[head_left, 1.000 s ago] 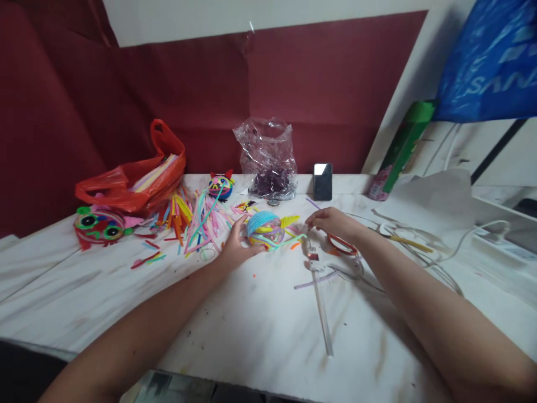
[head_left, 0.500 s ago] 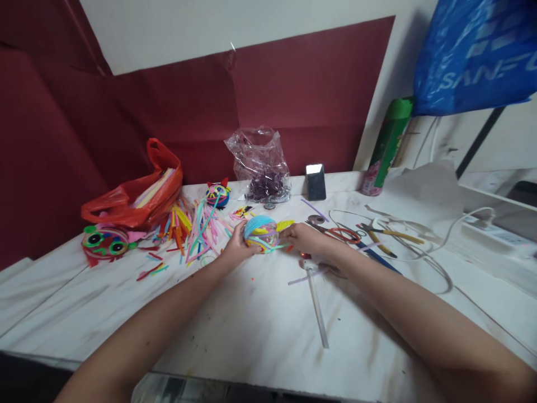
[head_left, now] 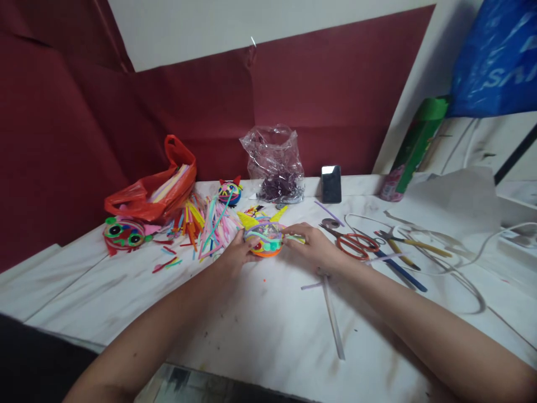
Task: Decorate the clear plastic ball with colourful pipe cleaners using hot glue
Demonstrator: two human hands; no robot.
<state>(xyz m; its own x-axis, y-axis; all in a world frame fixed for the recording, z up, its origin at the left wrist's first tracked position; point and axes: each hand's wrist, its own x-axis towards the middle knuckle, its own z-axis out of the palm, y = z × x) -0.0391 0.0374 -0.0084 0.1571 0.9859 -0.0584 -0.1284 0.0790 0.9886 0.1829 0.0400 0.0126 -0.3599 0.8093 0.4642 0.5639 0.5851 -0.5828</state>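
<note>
A round multicoloured craft head with two yellow horns and an orange lower rim is held above the marble-patterned table. Its left side is gripped by my left hand, the fingers closed round it. My right hand pinches at its right edge, where a thin light strip shows by the fingers. Beneath my right wrist lies a glue gun, mostly hidden, with a pale glue stick pointing toward the front.
Left stand a red bag, a finished green-eyed head and loose coloured strips. Behind are a small cat-like head, a clear bag and a phone. Scissors, pliers, cables and a spray can are right.
The craft head has been turned, so its horns and coloured face now show instead of the blue side. My right hand has shifted along its right edge. The camera view has swung left.
</note>
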